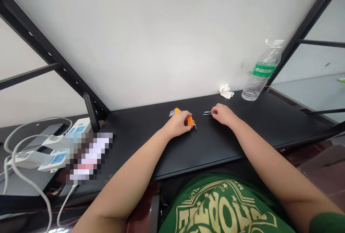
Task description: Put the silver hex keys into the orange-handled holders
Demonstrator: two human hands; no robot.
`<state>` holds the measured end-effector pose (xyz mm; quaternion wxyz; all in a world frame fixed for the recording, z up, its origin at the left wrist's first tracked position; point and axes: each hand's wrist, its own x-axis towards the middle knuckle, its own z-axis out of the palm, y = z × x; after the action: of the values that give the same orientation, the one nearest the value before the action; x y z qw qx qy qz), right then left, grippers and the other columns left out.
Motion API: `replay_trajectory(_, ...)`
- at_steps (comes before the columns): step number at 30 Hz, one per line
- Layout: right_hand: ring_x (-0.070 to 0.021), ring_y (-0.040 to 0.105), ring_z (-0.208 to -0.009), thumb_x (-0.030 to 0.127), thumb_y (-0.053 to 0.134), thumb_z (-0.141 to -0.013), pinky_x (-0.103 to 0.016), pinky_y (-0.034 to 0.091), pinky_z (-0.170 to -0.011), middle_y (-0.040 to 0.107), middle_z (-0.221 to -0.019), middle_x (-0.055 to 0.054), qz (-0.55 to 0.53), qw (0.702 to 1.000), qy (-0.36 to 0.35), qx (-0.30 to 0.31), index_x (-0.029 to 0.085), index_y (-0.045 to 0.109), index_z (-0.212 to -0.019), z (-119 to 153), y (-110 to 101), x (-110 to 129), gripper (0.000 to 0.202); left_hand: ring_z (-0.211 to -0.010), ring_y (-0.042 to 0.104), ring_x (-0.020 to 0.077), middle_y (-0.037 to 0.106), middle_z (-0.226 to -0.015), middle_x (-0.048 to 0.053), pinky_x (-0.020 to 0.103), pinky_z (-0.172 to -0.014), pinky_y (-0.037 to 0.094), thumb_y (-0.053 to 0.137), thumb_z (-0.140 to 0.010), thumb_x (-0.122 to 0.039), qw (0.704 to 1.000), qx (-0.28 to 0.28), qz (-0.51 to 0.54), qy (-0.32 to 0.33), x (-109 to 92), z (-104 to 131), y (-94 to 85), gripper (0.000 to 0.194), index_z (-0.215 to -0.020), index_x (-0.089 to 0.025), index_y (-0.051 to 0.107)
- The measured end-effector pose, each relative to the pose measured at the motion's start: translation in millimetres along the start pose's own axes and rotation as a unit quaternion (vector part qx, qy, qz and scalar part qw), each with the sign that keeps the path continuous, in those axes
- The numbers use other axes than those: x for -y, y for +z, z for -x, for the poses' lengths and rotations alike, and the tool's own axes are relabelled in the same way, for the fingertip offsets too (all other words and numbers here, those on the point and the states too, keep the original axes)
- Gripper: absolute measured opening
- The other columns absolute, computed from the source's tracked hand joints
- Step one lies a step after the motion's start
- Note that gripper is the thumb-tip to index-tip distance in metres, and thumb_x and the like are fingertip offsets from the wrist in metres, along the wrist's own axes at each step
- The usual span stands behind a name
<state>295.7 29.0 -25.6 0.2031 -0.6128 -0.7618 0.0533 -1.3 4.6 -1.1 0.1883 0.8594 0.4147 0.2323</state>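
My left hand is closed around an orange hex key holder just above the black shelf. Several silver hex keys stick out of the holder's far left end, and a bent key end shows at its right. My right hand pinches thin metal hex keys at their right ends; their shafts point left toward the holder. A gap separates the two hands. The fingers partly hide the holder and the right ends of the loose keys.
A large clear water bottle with a green label stands at the back right, beside a crumpled white tissue. Left are a blurred phone, white power strips and looping white cables. Black metal posts flank the shelf.
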Motion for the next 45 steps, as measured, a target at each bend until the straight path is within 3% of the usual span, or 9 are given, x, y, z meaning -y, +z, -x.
replay_trajectory(4, -0.0204, 0.061, -0.081, 0.01, 0.065, -0.084, -0.032, 0.044, -0.069, 0.068, -0.095, -0.009, 0.046, 0.998, -0.04, -0.001, 0.02, 0.072, -0.071, 4.1, -4.0, 10.9, 0.017, -0.101, 0.071, 0.0228, 0.073, -0.108, 0.004, 0.039, -0.09, 0.06, 0.074, -0.08, -0.028, 1.0, 0.004, 0.001, -0.003, -1.0, 0.3, -0.4, 0.046, -0.124, -0.023, 0.065)
replay_trajectory(10, -0.0164, 0.056, -0.064, 0.013, 0.074, -0.07, -0.03, 0.038, -0.056, 0.067, -0.086, -0.006, -0.009, 0.996, -0.018, 0.087, 0.021, 0.063, -0.067, 15.0, -10.2, 31.1, 0.013, -0.098, 0.071, 0.023, 0.073, -0.105, 0.004, 0.038, -0.087, 0.061, 0.074, -0.078, -0.025, 1.0, 0.005, 0.002, -0.011, 1.1, -0.5, -0.7, 0.045, -0.122, -0.024, 0.064)
replay_trajectory(16, -0.015, 0.059, -0.072, 0.015, 0.063, -0.086, -0.028, 0.045, -0.067, 0.066, -0.086, -0.001, -0.141, 0.977, -0.146, 0.066, 0.021, 0.063, -0.083, 19.5, -4.2, 45.3, 0.007, -0.093, 0.071, 0.0232, 0.073, -0.101, 0.004, 0.039, -0.084, 0.06, 0.073, -0.077, -0.023, 1.0, 0.004, -0.006, -0.009, -0.8, -0.9, -1.2, 0.043, -0.119, -0.024, 0.062)
replay_trajectory(20, -0.0153, 0.06, -0.077, 0.017, 0.059, -0.092, -0.03, 0.048, -0.073, 0.066, -0.093, -0.003, -0.186, 0.965, -0.182, 0.04, 0.021, 0.068, -0.091, 20.9, -1.9, 49.8, 0.01, -0.091, 0.071, 0.0232, 0.072, -0.099, 0.003, 0.039, -0.083, 0.06, 0.073, -0.077, -0.024, 1.0, -0.003, -0.002, -0.012, -2.7, -0.7, -1.5, 0.041, -0.116, -0.024, 0.062)
replay_trajectory(28, -0.0173, 0.063, -0.081, 0.016, 0.056, -0.098, -0.031, 0.05, -0.073, 0.067, -0.098, -0.006, -0.161, 0.958, -0.238, -0.011, 0.021, 0.074, -0.096, 20.3, 1.1, 48.7, 0.019, -0.093, 0.07, 0.0232, 0.072, -0.1, 0.003, 0.038, -0.084, 0.06, 0.074, -0.076, -0.024, 1.0, 0.004, 0.0, -0.01, -1.7, -1.3, -0.4, 0.042, -0.117, -0.023, 0.063)
replay_trajectory(33, -0.0178, 0.064, -0.083, 0.016, 0.053, -0.1, -0.032, 0.052, -0.074, 0.067, -0.104, -0.007, -0.171, 0.945, -0.275, -0.041, 0.022, 0.074, -0.103, 25.5, 3.9, 63.3, 0.023, -0.092, 0.07, 0.0225, 0.072, -0.101, 0.004, 0.038, -0.084, 0.059, 0.072, -0.078, -0.025, 1.0, 0.004, 0.001, 0.014, -9.9, -1.1, 0.0, 0.036, -0.113, -0.021, 0.063)
replay_trajectory(39, -0.0162, 0.066, -0.079, 0.01, 0.057, -0.089, -0.03, 0.055, -0.075, 0.072, -0.097, -0.003, -0.297, 0.94, -0.168, -0.024, 0.022, 0.071, -0.111, 21.8, 4.6, 66.2, 0.029, -0.095, 0.07, 0.0238, 0.073, -0.105, 0.005, 0.039, -0.083, 0.058, 0.073, -0.079, -0.028, 1.0, -0.006, -0.011, 0.022, -11.3, -1.5, 0.3, 0.038, -0.116, -0.021, 0.065)
replay_trajectory(42, -0.0175, 0.065, -0.082, 0.014, 0.061, -0.09, -0.032, 0.053, -0.08, 0.07, -0.099, -0.005, -0.209, 0.969, -0.105, -0.077, 0.02, 0.074, -0.1, 13.5, 2.4, 43.4, 0.018, -0.098, 0.071, 0.0238, 0.073, -0.109, 0.006, 0.039, -0.087, 0.06, 0.075, -0.079, -0.029, 1.0, -0.004, 0.001, 0.012, -6.4, -1.2, 1.7, 0.046, -0.123, -0.019, 0.064)
replay_trajectory(45, -0.0192, 0.065, -0.087, 0.012, 0.061, -0.089, -0.034, 0.051, -0.085, 0.067, -0.102, -0.007, -0.074, 0.996, -0.032, -0.046, 0.019, 0.077, -0.093, 5.2, -0.3, 17.7, 0.018, -0.103, 0.071, 0.0239, 0.073, -0.112, 0.006, 0.04, -0.092, 0.06, 0.075, -0.08, -0.028, 1.0, 0.0, 0.007, 0.012, -2.9, -1.0, 2.9, 0.048, -0.126, -0.019, 0.064)
